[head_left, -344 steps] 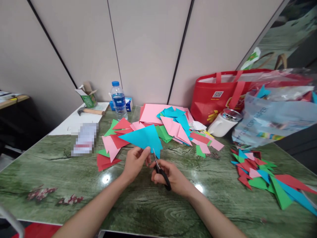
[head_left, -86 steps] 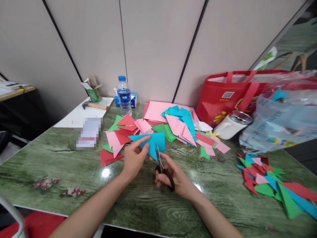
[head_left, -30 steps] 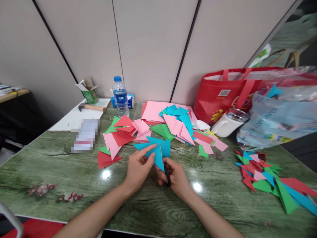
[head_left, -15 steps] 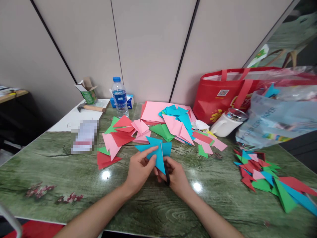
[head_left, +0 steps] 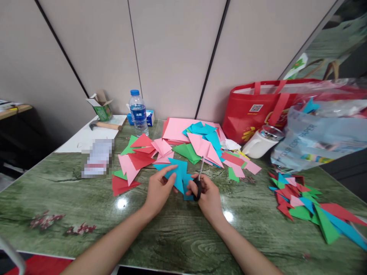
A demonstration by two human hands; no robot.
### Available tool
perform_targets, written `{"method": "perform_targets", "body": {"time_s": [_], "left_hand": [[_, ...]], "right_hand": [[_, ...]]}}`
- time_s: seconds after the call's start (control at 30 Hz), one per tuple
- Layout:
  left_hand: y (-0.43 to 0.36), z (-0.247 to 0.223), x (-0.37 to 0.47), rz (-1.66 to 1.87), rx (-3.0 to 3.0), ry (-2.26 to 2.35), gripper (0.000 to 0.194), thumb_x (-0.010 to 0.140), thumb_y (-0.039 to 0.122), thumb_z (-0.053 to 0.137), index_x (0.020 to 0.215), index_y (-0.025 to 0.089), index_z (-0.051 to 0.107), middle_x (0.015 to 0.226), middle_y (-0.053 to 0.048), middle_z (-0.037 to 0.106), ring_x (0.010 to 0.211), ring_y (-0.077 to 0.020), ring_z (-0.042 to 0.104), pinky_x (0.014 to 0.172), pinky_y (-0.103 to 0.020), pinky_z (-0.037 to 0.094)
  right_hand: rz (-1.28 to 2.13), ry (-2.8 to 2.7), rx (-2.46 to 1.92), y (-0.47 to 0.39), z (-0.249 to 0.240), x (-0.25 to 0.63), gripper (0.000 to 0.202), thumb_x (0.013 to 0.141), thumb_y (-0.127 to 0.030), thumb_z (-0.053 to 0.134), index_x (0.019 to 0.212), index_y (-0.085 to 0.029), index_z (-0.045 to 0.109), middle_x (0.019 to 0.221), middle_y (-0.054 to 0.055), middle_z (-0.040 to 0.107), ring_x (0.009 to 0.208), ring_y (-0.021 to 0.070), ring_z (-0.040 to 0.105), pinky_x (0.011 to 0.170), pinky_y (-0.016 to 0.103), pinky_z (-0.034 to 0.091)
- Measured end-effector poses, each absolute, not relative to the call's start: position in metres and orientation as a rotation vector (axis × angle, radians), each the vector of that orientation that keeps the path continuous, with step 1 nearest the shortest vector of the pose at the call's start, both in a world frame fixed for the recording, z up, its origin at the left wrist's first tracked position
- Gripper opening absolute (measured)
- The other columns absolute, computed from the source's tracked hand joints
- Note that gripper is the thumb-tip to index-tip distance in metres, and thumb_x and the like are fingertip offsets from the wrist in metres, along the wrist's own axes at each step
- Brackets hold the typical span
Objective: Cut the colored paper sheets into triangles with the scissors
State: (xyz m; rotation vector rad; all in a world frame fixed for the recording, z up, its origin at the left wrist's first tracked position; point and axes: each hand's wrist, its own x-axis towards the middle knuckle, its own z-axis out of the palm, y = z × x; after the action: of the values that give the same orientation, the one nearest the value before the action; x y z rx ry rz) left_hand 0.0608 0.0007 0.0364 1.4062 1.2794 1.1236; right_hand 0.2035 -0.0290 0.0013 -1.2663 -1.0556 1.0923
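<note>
Between the thumb and fingers of my left hand (head_left: pixel 160 188) is a folded piece of blue paper (head_left: pixel 178 172) with pointed corners. My right hand (head_left: pixel 208 194) is wrapped round the black handles of a pair of scissors (head_left: pixel 197 187); the blades point up and away, clear of the held paper. A smaller blue piece (head_left: pixel 187 191) lies below the sheet, touching or close to my right fingertips; whether they grip it I cannot tell. Folded red, pink and green papers (head_left: pixel 141 159) lie just beyond my left hand.
A water bottle (head_left: pixel 139 113), a tissue box (head_left: pixel 150 117) and a hammer (head_left: pixel 104 125) stand or lie at the back left. On the right are a red bag (head_left: pixel 243 110), a white mug (head_left: pixel 259 143), a plastic bag (head_left: pixel 298 141) and a pile of paper scraps (head_left: pixel 304 200).
The scissors have come off the blue paper and moved right, blades now apart from it. A blue piece has separated and sits lower, near my right fingers.
</note>
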Motion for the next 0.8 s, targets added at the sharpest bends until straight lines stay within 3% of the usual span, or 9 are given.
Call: {"method": "perform_targets", "body": {"time_s": [0.1,0.2,0.27,0.4,0.47,0.57,0.8], "left_hand": [[0.008,0.029,0.058,1.095,1.400,1.302,0.033,0.079,0.028,0.056,0.108,0.015,0.064,0.043,0.004,0.054,0.042,-0.0156,0.058,0.045,-0.023,0.041],[0.014,0.021,0.055,1.100,1.390,1.297,0.035,0.079,0.028,0.055,0.111,0.015,0.062,0.049,0.004,0.055,0.043,-0.0151,0.058,0.045,-0.024,0.043],[0.016,0.018,0.053,1.134,1.417,1.334,0.037,0.080,0.032,0.055,0.112,0.015,0.062,0.054,0.003,0.058,0.041,-0.0130,0.055,0.042,-0.022,0.041],[0.016,0.020,0.051,1.094,1.462,1.373,0.052,0.083,0.042,0.051,0.126,0.011,0.051,0.036,0.007,0.046,0.030,-0.0118,0.046,0.034,-0.020,0.033],[0.016,0.022,0.050,1.084,1.461,1.390,0.060,0.083,0.045,0.050,0.130,0.009,0.046,0.030,0.009,0.040,0.025,-0.0108,0.040,0.032,-0.019,0.030],[0.016,0.023,0.051,1.116,1.417,1.346,0.062,0.082,0.048,0.050,0.131,0.009,0.044,0.034,0.008,0.046,0.025,-0.0097,0.040,0.031,-0.019,0.030],[0.016,0.020,0.058,1.134,1.348,1.116,0.030,0.077,0.037,0.056,0.090,0.011,0.062,0.058,0.001,0.058,0.042,-0.0115,0.055,0.036,-0.021,0.040]], "right_hand": [[0.809,-1.109,-1.311,-0.020,-0.001,0.216,0.030,0.075,-0.039,0.063,0.095,-0.020,0.051,0.080,0.004,0.064,0.070,0.0198,0.063,0.065,0.033,0.051],[0.332,-1.218,-1.446,-0.006,-0.006,0.239,0.029,0.076,-0.034,0.059,0.100,-0.018,0.054,0.098,0.010,0.064,0.090,0.0236,0.059,0.084,0.040,0.045],[0.070,-1.210,-1.581,0.004,-0.012,0.258,0.034,0.077,-0.033,0.056,0.106,-0.016,0.053,0.105,0.013,0.062,0.097,0.0262,0.056,0.087,0.041,0.042],[0.009,-1.122,-1.872,0.017,-0.024,0.288,0.038,0.076,-0.033,0.051,0.109,-0.012,0.053,0.102,0.015,0.063,0.090,0.0275,0.058,0.077,0.036,0.043],[0.034,-1.103,-1.912,0.021,-0.029,0.296,0.037,0.077,-0.036,0.051,0.105,-0.013,0.055,0.090,0.013,0.066,0.080,0.0268,0.060,0.069,0.034,0.043],[0.050,-1.075,-1.946,0.025,-0.032,0.299,0.037,0.078,-0.039,0.049,0.104,-0.014,0.056,0.084,0.012,0.067,0.076,0.0262,0.060,0.065,0.032,0.042],[0.118,-1.106,-2.013,0.026,-0.029,0.288,0.038,0.069,-0.043,0.061,0.099,-0.018,0.062,0.077,0.010,0.066,0.070,0.0270,0.059,0.062,0.033,0.039]]}}
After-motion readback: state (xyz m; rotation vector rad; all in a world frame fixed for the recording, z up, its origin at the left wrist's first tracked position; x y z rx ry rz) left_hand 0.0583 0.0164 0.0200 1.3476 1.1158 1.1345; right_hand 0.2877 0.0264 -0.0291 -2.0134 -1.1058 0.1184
